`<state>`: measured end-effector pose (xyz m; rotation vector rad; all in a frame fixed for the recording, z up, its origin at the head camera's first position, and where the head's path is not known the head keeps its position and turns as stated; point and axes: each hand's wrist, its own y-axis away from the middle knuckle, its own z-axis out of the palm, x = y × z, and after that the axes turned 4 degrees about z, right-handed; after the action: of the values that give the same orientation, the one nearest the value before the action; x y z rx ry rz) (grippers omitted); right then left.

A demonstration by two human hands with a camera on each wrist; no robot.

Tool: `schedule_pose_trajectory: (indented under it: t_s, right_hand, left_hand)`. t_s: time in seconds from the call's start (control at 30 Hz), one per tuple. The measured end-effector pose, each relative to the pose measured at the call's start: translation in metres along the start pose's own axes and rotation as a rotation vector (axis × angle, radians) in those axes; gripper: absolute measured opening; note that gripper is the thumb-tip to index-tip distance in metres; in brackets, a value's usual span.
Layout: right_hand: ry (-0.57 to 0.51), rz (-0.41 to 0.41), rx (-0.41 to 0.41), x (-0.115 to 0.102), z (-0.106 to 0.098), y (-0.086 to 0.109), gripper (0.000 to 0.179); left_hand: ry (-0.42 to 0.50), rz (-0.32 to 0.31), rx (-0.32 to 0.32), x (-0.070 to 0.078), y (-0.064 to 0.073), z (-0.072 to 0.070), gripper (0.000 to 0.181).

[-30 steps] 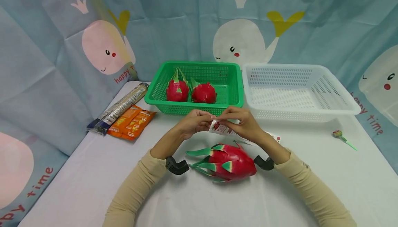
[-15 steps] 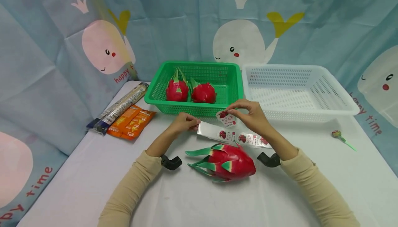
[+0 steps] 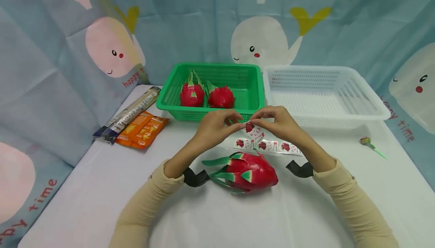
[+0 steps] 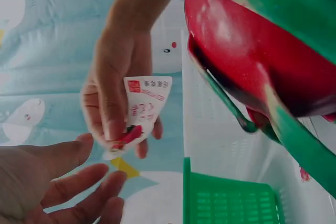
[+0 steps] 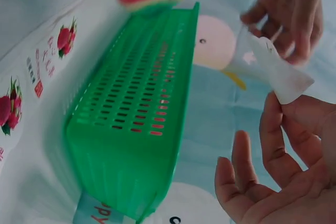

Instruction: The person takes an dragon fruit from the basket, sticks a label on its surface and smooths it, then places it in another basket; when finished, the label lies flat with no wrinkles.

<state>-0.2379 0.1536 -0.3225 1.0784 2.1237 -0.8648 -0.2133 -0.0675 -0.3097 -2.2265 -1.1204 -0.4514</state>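
Observation:
Between thumb and finger, my right hand point(image 3: 279, 121) pinches one loose sticker point(image 4: 147, 98) with a red dragon fruit printed on it. My left hand point(image 3: 217, 127) is close on the other side; in the left wrist view its thumb and fingers are spread, apart from the sticker. Below both hands, a strip of similar stickers point(image 3: 268, 146) lies flat on the table. A large dragon fruit point(image 3: 256, 174) with green scales lies on its side in front of the strip, between my forearms.
At the back, a green basket point(image 3: 166, 106) holds two dragon fruits point(image 3: 192, 95). Beside it stands a white basket point(image 3: 370, 116). Orange snack packets point(image 3: 142, 129) and long silver packs point(image 3: 130, 114) lie at left. A lollipop point(image 3: 366, 140) is at right.
The right hand has peeled a sticker off the strip and lifted it away. My left hand has let go of the strip, which now lies on the table, and moved up towards the sticker.

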Motion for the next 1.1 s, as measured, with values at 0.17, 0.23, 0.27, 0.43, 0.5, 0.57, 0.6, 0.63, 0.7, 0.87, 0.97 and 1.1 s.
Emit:
schedule_pose_trajectory:
  t_s: [0.17,0.23,0.27,0.43,0.5,0.57,0.6,0.63,0.7,0.87,0.97,1.1]
  right_hand:
    - [0.034,0.046,0.079,-0.005,0.0,0.01,0.026]
    - [0.04,0.106,0.135,-0.005,-0.001,0.017,0.033]
    - [0.038,0.14,0.156,-0.005,-0.002,0.022,0.036]
    - [-0.031,0.239,0.174,-0.003,-0.001,0.049,0.029]
    - [-0.105,0.265,0.181,-0.001,0.001,0.058,0.023]
    - [-0.202,0.293,0.187,0.001,0.002,0.067,0.018]
    - [-0.261,0.316,0.181,0.002,0.002,0.071,0.015]
    - [-0.308,0.34,0.171,0.003,0.002,0.075,0.013]
    - [-0.381,0.385,0.132,0.006,0.003,0.083,0.011]
    - [-0.46,0.479,0.052,0.014,0.01,0.099,0.009]
    - [-0.483,0.532,0.036,0.02,0.016,0.104,0.009]
    - [-0.491,0.567,0.034,0.027,0.023,0.109,0.01]
  left_hand:
    - [0.014,-0.008,0.031,0.004,-0.007,0.01,0.01]
    - [0.056,-0.028,0.047,0.003,-0.007,0.013,0.009]
    - [0.085,-0.04,0.057,0.002,-0.006,0.014,0.009]
    - [0.276,-0.087,0.071,0.0,-0.002,0.019,0.01]
    - [0.36,-0.095,0.044,0.002,0.001,0.022,0.011]
    - [0.443,-0.108,0.0,0.004,0.006,0.026,0.012]
    - [0.474,-0.118,-0.024,0.006,0.009,0.028,0.012]
    - [0.5,-0.126,-0.048,0.007,0.011,0.031,0.012]
    - [0.533,-0.141,-0.085,0.01,0.016,0.035,0.011]
    - [0.469,-0.186,-0.113,0.017,0.024,0.044,0.01]
    - [0.331,-0.194,-0.111,0.021,0.026,0.047,0.013]
    - [0.18,-0.176,-0.118,0.022,0.026,0.051,0.015]
